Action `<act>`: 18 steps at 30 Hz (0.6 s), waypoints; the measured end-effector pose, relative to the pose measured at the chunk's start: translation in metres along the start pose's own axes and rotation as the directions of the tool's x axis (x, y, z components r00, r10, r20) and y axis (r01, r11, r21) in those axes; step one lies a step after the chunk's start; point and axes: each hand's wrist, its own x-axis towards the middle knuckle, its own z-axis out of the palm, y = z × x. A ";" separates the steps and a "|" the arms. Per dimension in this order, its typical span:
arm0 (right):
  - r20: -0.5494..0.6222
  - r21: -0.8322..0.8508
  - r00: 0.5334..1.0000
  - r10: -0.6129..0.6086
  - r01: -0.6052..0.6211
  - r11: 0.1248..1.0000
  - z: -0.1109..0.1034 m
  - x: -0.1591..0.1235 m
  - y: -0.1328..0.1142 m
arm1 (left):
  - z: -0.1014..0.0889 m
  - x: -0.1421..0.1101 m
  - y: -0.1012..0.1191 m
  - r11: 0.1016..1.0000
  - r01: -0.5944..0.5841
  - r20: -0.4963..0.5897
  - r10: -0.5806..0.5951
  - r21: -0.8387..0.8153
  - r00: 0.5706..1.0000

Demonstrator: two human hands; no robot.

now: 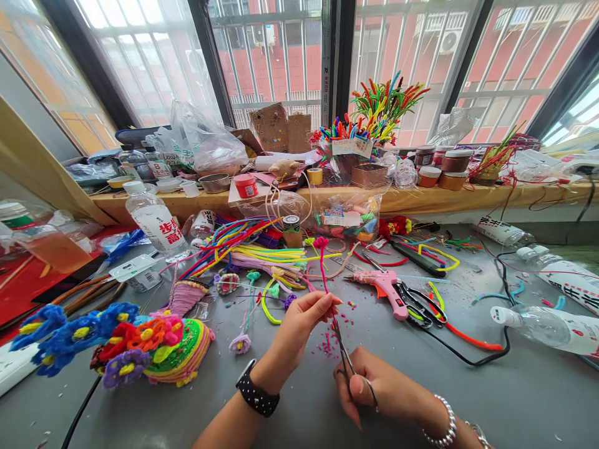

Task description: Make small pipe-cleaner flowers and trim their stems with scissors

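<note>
My left hand [304,324] pinches a magenta pipe cleaner [322,272] that stands upright, with a small fuzzy knob at its top end. Scissors [345,352] are gripped in my right hand [374,386], their blades pointing up at the pipe cleaner's lower end just below my left fingers. Whether the blades touch it I cannot tell. Magenta fuzz clippings [326,345] lie scattered on the grey table [299,405] around the scissors. Left of my hands sits a pipe-cleaner bouquet [154,349] with blue, red, orange and purple flowers.
A pink glue gun [381,288] and black-handled pliers [421,305] lie to the right, beside a black cable [468,358]. Behind my hands spreads a bundle of coloured pipe cleaners [262,259]. Plastic bottles [156,221] stand left; others lie right. Crowded wooden ledge [421,198] behind.
</note>
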 end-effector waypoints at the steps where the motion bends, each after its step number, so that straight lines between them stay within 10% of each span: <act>1: 0.000 -0.001 1.000 -0.002 0.002 1.000 0.000 0.000 0.000 | 0.000 0.000 0.000 1.000 0.000 0.000 0.000 -0.002 1.000; 18: 0.004 0.004 1.000 0.013 -0.013 1.000 0.000 -0.001 0.001 | 0.000 0.000 0.001 0.999 0.021 -0.009 -0.021 -0.024 1.000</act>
